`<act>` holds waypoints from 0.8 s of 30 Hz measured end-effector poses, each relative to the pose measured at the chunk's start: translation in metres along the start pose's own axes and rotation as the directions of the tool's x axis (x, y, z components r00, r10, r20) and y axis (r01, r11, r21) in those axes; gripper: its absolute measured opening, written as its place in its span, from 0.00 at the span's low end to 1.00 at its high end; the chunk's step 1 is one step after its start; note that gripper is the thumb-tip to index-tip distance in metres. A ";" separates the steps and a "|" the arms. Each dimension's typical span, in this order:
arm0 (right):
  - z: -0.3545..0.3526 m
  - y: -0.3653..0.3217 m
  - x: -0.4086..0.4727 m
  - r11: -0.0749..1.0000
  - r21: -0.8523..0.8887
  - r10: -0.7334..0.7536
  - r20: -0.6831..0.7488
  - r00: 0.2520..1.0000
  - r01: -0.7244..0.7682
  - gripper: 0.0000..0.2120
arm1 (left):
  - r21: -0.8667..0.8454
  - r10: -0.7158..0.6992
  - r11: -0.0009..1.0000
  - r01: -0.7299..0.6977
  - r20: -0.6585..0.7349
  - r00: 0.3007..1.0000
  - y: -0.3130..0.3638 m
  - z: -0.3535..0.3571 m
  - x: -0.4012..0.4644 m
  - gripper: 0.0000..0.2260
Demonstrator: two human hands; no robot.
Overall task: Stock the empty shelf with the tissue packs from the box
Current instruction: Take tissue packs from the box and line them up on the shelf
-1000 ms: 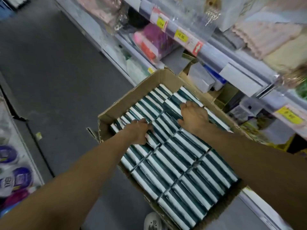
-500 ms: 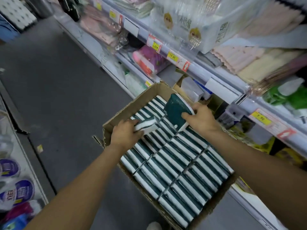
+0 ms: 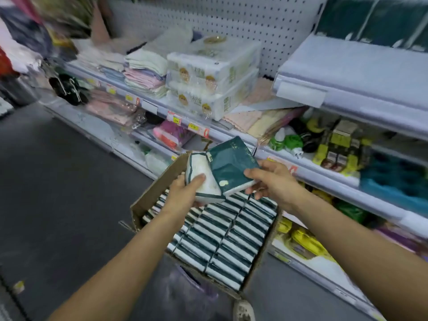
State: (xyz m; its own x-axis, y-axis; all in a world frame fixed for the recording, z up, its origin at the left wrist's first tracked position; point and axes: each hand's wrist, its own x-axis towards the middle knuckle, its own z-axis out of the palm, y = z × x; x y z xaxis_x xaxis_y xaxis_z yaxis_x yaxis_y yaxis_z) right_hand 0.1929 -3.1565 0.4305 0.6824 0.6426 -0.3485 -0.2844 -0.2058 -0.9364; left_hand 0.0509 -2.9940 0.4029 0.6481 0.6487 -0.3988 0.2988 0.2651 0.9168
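Observation:
A cardboard box stands in the aisle, filled with rows of dark green and white tissue packs. My left hand grips one pack with its white side up, lifted above the box. My right hand grips a second pack, green face showing, touching the first. At upper right a pale shelf is mostly bare, with green packs standing at its back.
Shelving runs along the right with folded towels, wrapped tissue bundles, yellow-packaged goods and price tags. Grey aisle floor lies to the left. A plastic bag sits below the box.
Both hands have lifted a pack each out of the box and brought them together. My view has tilted upward, bringing the upper shelves into sight.

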 end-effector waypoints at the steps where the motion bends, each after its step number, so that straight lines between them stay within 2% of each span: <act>1: -0.004 -0.004 -0.012 1.000 -0.009 -0.014 -0.019 1.000 0.014 0.08 | 0.008 0.019 1.000 -0.020 0.032 0.999 0.009 0.009 -0.008 0.08; 4: -0.024 -0.015 -0.041 0.998 0.018 -0.057 -0.081 0.995 0.059 0.03 | -0.031 0.056 0.998 -0.054 0.094 0.994 0.035 0.028 -0.026 0.10; 6: -0.044 -0.023 -0.060 0.998 0.017 -0.057 -0.077 0.995 0.058 0.03 | -0.120 0.062 0.992 -0.048 0.116 0.991 0.051 0.040 -0.038 0.14; 8: -0.065 -0.031 -0.079 0.999 -0.026 -0.046 -0.071 0.996 0.044 0.09 | -0.188 0.066 0.982 -0.026 0.206 0.976 0.063 0.057 -0.051 0.26; 10: -0.086 -0.040 -0.096 0.997 -0.063 -0.055 -0.077 0.996 0.050 0.16 | -0.139 0.099 0.989 -0.057 0.316 0.944 0.074 0.079 -0.066 0.32; 13: -0.117 -0.052 -0.122 0.988 -0.032 -0.155 -0.116 0.981 0.152 0.19 | -0.073 0.166 0.986 -0.149 0.409 0.897 0.092 0.117 -0.087 0.28; 16: -0.154 -0.062 -0.144 0.964 0.099 -0.216 -0.240 0.946 0.246 0.23 | -0.094 0.231 0.973 -0.212 0.413 0.881 0.112 0.163 -0.100 0.20; 18: -0.182 -0.069 -0.160 0.955 0.116 -0.228 -0.304 0.925 0.273 0.26 | -0.103 0.272 0.962 -0.252 0.408 0.871 0.125 0.199 -0.109 0.17; 22: -0.247 -0.087 -0.195 0.960 0.025 -0.243 -0.431 0.869 0.280 0.15 | -0.149 0.313 0.950 -0.276 0.443 0.840 0.143 0.283 -0.135 0.18; 24: -0.285 -0.098 -0.215 0.950 0.017 -0.266 -0.479 0.837 0.312 0.16 | -0.161 0.321 0.947 -0.277 0.453 0.832 0.149 0.328 -0.148 0.20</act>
State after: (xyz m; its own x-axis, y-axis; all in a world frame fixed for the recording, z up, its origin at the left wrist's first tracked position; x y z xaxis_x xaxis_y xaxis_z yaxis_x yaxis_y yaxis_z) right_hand 0.2662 -3.4851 0.5853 0.9690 0.2392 -0.0624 -0.0684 0.0172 -0.9975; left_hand 0.2290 -3.2841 0.5907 0.9522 0.3018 -0.0476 -0.0100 0.1863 0.9824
